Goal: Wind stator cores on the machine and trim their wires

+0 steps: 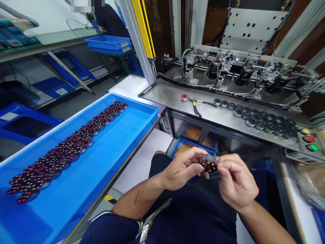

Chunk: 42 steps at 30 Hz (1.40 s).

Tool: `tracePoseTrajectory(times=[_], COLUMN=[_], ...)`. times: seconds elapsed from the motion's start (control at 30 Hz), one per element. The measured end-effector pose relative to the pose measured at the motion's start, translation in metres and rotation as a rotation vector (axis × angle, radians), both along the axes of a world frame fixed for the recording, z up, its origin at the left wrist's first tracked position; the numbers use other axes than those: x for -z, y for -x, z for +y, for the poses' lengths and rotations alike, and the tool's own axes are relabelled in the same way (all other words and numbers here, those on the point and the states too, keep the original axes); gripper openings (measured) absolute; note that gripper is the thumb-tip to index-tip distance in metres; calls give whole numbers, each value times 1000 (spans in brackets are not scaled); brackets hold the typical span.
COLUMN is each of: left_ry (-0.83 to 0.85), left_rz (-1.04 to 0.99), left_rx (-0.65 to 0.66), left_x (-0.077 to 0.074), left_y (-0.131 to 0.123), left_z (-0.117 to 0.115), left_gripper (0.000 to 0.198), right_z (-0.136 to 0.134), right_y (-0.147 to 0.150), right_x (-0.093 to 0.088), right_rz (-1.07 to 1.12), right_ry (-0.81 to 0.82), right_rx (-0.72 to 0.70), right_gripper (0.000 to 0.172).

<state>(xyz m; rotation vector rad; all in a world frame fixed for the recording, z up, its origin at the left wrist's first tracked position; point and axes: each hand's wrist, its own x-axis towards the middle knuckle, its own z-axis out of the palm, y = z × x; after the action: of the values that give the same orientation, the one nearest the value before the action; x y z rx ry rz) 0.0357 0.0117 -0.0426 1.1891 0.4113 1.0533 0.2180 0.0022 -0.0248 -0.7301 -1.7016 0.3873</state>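
My left hand (181,169) grips a round motor stator (208,163) by its side, in front of my lap. The stator has a dark grey outer ring and copper-coloured windings that face me. At the stator's right edge, my right hand (236,179) is closed in a pinch. Fine wire ends (237,177) trail from those fingers across the palm. Beyond the hands, a pair of cutting pliers (196,107) with green-and-black handles lies on the metal ledge, beside a single red-wound stator (184,97).
A blue tray (101,162) at the left holds rows of red-and-black wound stators (68,145). Black stators (266,118) crowd the metal ledge (162,93). Behind stands a machine (228,67) with a yellow post (143,30). Push buttons (308,139) sit at right. A person (110,18) is in the background.
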Motion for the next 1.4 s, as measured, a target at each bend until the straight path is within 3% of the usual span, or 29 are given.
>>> tracePoseTrajectory(times=[0.17,0.3,0.47,0.63,0.7,0.8,0.87,1.13,1.2,1.3,1.4], left_ry=[34,9,30,118,186,221,204,51,-102,-466,-737], left_rz=[-18,-120,-261,-297,-231,-106,-98,-141,-47,153,286], left_rx=[-46,2,-50,-155,-66,208,284,-17,-181,-458,-589], left_x=[2,2,-3,-8,-8,-4,-1,5,6,8,6], left_y=[-2,-4,-6,-8,-9,-10,-12,-21,-22,-19,-16], left_z=[-1,-1,-4,-6,-5,-3,-3,-11,-12,-11,-9], left_gripper=[36,40,23,59,65,52,44,36,38,44,55], right_z=[0,0,-2,-2,-1,0,1,-9,-11,-13,-12], right_y=[-5,-6,-6,-8,-12,-18,-21,-15,-12,-4,4], right_x=[-7,-9,-15,-22,-23,-23,-23,-18,-13,-3,7], right_rz=[-122,-110,-49,-53,-93,-192,-236,-120,-45,144,366], right_ry=[5,11,109,96,40,-36,-60,69,148,330,525], right_rx=[39,108,93,-28,-53,-70,-70,55,61,4,-93], right_gripper=[21,20,16,18,19,20,20,18,16,15,23])
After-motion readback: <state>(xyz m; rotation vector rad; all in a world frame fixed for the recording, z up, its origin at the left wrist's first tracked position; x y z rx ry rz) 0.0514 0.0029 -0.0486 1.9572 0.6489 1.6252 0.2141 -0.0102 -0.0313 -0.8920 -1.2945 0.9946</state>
